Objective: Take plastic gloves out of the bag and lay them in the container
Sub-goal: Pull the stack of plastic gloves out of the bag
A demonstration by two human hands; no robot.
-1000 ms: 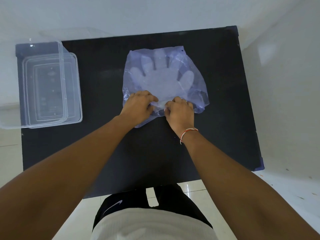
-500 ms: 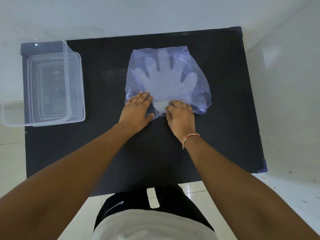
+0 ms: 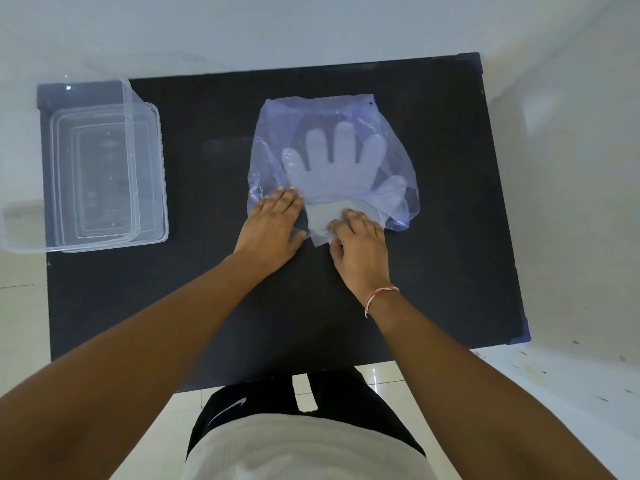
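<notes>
The left hand [image 3: 273, 228] lies flat and open, palm down, pressing the near left corner of the bag [image 3: 391, 133] against the table [image 3: 450, 271]. Just beside it, the right hand [image 3: 362, 245] has its fingers curled over the white cuff end of the gloves [image 3: 337, 168], which sticks out of the bag's mouth toward the person; the fingertips pinch that cuff. A red and white thread bracelet [image 3: 379, 297] circles the right wrist. The rest of the gloves sits inside the translucent bluish bag, fingers spread and pointing away from the person, the thumb lying toward the right. The bag lies crumpled flat near the middle of the dark table. Well apart, at the table's left edge, stands the clear plastic container [image 3: 152, 174], with what looks like its clear lid [image 3: 34, 220] resting over its left part and hanging past the table's edge. No gloves lie in it.
</notes>
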